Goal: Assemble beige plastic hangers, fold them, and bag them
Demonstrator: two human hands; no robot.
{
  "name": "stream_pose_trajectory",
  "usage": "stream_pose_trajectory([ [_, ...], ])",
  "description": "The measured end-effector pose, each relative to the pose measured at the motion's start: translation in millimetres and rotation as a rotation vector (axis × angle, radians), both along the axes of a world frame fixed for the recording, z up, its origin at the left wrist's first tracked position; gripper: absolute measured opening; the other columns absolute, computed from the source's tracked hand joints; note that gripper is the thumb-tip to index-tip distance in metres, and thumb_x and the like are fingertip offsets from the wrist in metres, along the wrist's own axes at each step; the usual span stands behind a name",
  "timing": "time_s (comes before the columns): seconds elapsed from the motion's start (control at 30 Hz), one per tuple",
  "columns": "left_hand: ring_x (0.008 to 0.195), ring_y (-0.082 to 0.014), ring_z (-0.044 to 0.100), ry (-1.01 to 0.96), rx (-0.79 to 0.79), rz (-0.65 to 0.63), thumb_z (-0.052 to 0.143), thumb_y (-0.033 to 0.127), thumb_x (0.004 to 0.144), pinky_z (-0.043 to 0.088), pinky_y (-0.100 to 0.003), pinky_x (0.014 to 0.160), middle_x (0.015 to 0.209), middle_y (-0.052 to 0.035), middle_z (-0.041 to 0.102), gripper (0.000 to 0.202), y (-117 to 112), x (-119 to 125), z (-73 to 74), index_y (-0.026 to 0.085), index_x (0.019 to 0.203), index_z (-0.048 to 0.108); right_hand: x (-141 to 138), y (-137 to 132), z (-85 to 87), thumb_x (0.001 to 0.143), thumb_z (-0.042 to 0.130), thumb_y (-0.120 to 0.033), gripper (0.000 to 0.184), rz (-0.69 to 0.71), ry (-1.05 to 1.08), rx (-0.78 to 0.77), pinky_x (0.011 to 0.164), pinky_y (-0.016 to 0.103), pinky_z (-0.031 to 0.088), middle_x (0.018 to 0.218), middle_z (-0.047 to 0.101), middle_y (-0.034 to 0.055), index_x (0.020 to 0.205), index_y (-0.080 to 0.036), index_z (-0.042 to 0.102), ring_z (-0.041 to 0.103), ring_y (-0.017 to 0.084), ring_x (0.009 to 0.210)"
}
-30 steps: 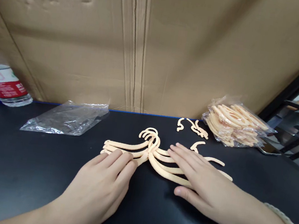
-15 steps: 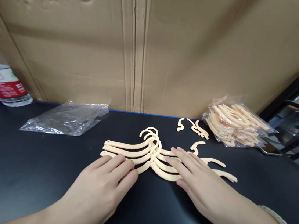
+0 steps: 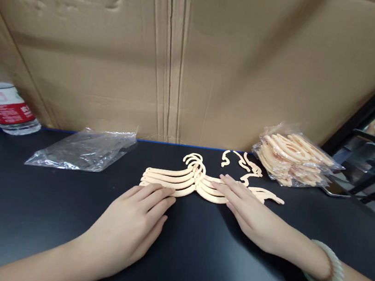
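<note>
Both left hand (image 3: 136, 219) and right hand (image 3: 257, 215) rest, loosely extended, on opposite sides of the hangers (image 3: 213, 199); aligning, I'd guess, next wanting even nudges.

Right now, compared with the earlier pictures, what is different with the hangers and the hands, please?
The hangers have slid away from the person, toward the cardboard, and lie closer together. The left hand and right hand moved forward too, fingers resting on them. No new thing was grasped. The flat plastic bag, filled bag and bottle stayed put.
</note>
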State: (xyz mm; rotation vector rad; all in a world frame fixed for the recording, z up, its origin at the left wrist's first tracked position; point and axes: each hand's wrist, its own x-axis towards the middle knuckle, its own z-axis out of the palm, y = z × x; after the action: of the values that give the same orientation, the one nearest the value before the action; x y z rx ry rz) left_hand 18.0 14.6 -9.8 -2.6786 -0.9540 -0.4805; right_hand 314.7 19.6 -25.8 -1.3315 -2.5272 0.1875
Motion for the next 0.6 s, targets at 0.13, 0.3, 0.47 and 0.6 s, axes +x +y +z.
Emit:
stream_pose_trajectory([
  [0.13,0.125,-0.0282,0.05,0.004,-0.141,0.013,0.044,0.022,0.093,0.047,-0.046,0.1,0.136,-0.0096,0.056,0.035,3.5,-4.5,-4.3,0.018,0.125,0.057,4.3,11.9,-0.1,0.101,0.026,-0.023,0.047,-0.001,0.04,0.015,0.116,0.051,0.028,0.154,0.031,0.0082,0.147,-0.022,0.033,0.023,0.024,0.144],
  [0.3,0.133,-0.0269,0.042,-0.035,-0.204,0.011,0.043,0.025,0.095,0.042,-0.047,0.106,0.144,-0.0072,0.049,0.038,5.5,-7.8,-8.4,0.023,0.131,0.053,7.1,17.9,3.4,0.102,0.026,-0.028,0.045,0.034,0.089,0.03,0.116,0.049,0.028,0.152,0.035,0.0065,0.145,-0.024,0.036,0.025,0.023,0.143],
  [0.47,0.132,-0.0278,0.044,-0.075,-0.221,0.015,0.045,0.025,0.094,0.043,-0.047,0.106,0.144,-0.007,0.048,0.037,4.4,-8.2,-9.1,0.024,0.13,0.053,12.6,20.6,-1.5,0.102,0.029,-0.027,0.044,0.061,0.098,0.05,0.116,0.049,0.029,0.151,0.037,0.0088,0.145,-0.022,0.038,0.027,0.023,0.142],
  [0.6,0.128,-0.0287,0.048,-0.125,-0.211,0.011,0.046,0.025,0.093,0.045,-0.047,0.104,0.141,-0.0082,0.05,0.035,3.0,-7.0,-9.1,0.024,0.126,0.056,6.4,27.6,2.2,0.1,0.037,-0.022,0.038,0.091,0.205,0.199,0.111,0.049,0.037,0.142,0.048,0.0113,0.136,-0.022,0.05,0.038,0.025,0.136],
])
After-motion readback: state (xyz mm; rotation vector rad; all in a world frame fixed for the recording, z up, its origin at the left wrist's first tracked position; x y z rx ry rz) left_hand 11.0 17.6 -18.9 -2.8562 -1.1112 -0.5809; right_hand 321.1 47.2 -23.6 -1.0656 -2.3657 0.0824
